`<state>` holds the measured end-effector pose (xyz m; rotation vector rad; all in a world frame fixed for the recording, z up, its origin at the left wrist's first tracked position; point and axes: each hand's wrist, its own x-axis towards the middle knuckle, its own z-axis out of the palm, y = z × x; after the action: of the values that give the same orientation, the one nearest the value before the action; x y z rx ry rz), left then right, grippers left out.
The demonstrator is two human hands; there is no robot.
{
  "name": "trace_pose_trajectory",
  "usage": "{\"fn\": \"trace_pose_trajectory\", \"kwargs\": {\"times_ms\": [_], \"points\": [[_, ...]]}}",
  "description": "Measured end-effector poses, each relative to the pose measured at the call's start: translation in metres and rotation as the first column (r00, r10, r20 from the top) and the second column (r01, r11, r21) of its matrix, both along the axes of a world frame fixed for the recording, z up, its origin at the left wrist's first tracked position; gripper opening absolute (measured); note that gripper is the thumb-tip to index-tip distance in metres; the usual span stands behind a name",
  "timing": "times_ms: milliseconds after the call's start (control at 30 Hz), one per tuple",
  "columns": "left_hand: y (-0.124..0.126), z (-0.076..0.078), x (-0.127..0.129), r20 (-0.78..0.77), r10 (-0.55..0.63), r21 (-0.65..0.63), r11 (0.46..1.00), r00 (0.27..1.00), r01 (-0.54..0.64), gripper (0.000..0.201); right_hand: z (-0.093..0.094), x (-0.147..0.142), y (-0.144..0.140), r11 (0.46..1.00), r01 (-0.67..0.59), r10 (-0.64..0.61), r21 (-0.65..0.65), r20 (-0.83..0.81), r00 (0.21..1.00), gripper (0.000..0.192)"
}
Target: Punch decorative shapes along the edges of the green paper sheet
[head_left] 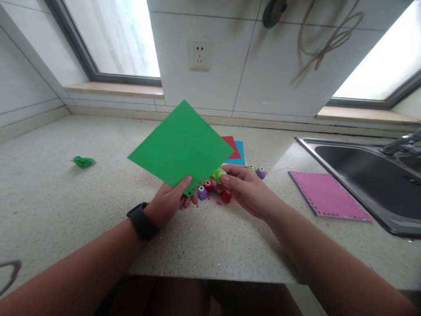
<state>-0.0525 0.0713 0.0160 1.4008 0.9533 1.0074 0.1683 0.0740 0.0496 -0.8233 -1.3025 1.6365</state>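
Observation:
My left hand pinches the lower corner of a green square paper sheet, held tilted above the counter; small punched holes run along its lower right edge. My right hand grips a small light-green paper punch clamped on that edge of the sheet. A black watch is on my left wrist. Under the hands lie small punches on the counter: a purple one, a red one and another red one.
A pink sheet with a punched border lies right of my hands, beside a steel sink. Red and blue sheets lie behind the green one. More punches sit nearby. A crumpled green scrap lies far left.

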Motion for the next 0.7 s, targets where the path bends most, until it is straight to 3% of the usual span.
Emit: {"fn": "trace_pose_trajectory", "kwargs": {"times_ms": [133, 700], "points": [[0.0, -0.0022, -0.0021, -0.062, -0.004, 0.002, 1.0, 0.998, 0.004, 0.057, -0.0016, -0.0024, -0.0014, 1.0, -0.023, 0.023, 0.011, 0.021, 1.0, 0.025], [-0.002, -0.0004, -0.0006, -0.064, -0.005, 0.025, 1.0, 0.998, 0.006, 0.054, -0.004, -0.0082, -0.0014, 1.0, 0.002, -0.003, -0.02, -0.02, 1.0, 0.024]]}}
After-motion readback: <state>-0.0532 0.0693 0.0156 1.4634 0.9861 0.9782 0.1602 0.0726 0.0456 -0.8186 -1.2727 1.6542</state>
